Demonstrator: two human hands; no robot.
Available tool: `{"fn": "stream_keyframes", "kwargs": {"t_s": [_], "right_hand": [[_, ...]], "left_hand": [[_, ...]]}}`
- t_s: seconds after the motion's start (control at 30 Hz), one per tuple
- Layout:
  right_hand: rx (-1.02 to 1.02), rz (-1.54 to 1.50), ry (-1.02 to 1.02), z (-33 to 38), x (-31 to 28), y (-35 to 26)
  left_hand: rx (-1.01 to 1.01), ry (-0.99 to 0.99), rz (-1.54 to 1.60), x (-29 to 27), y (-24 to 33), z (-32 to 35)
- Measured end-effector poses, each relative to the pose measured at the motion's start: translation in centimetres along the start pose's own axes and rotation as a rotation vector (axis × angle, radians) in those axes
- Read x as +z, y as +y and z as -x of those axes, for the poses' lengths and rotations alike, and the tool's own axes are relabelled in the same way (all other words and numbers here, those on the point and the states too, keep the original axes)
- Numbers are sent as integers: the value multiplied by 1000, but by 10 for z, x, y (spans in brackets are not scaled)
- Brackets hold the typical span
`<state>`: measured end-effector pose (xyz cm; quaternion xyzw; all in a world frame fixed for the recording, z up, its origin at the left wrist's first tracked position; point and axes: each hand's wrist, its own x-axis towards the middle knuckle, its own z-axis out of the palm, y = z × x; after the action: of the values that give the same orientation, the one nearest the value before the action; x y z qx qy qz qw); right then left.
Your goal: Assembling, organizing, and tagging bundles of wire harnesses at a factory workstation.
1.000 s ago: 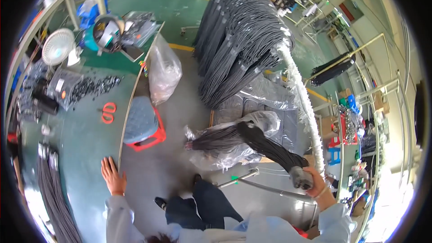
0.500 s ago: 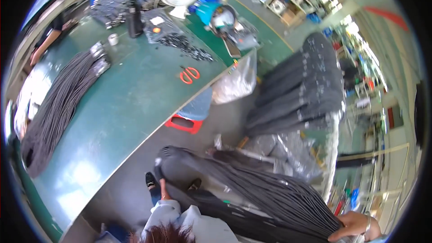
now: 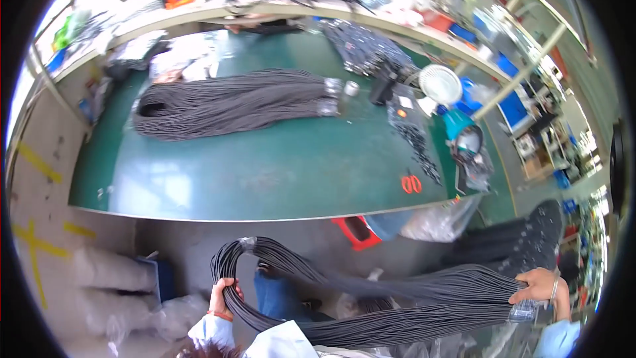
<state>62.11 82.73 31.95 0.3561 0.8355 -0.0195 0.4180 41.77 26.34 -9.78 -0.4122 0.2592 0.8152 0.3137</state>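
1. Dark cord bundle [image 3: 411,323] stretches from side to side in front of your body, off the near edge of the green counter [image 3: 265,182], held up between your two hands.
2. Your left hand [image 3: 222,295] is closed around the looped end, which curves up and over in a rounded bend; a clear band [image 3: 248,244] wraps the cords near the top of that bend.
3. Your right hand [image 3: 538,286] grips the other end, fingers curled over the cords, just beside a clear wrap [image 3: 523,311].
4. Between your hands the cords part into two long runs, with a gap showing near the loop.
5. On the counter lies a second cord bundle [image 3: 232,107], its looped end to your left and its wrapped end near a small white cylinder [image 3: 351,87].
6. Farther right on the counter you have orange-handled scissors [image 3: 411,184], scattered small black pieces [image 3: 417,147] and a white fan [image 3: 439,84].
7. Below the counter's edge stands a red stool [image 3: 358,233], beside a clear plastic bag [image 3: 440,223].
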Motion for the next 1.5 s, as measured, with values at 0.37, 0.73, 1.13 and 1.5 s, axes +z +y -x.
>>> {"fn": "stream_keyframes", "kwargs": {"t_s": [0.37, 0.73, 1.13, 1.5], "right_hand": [[-668, -5, 233, -105, -162, -143], [-820, -256, 867, -369, -264, -393], [-461, -532, -113, -376, 223, -244], [388, -2229, -665, -343, 736, -201]], "left_hand": [[1031, -118, -50, 108, 229, 48], [1114, -205, 6, 185, 484, -202], [1452, 659, -1417, 146, 299, -323], [1031, -1043, -2503, 290, -140, -260]]}}
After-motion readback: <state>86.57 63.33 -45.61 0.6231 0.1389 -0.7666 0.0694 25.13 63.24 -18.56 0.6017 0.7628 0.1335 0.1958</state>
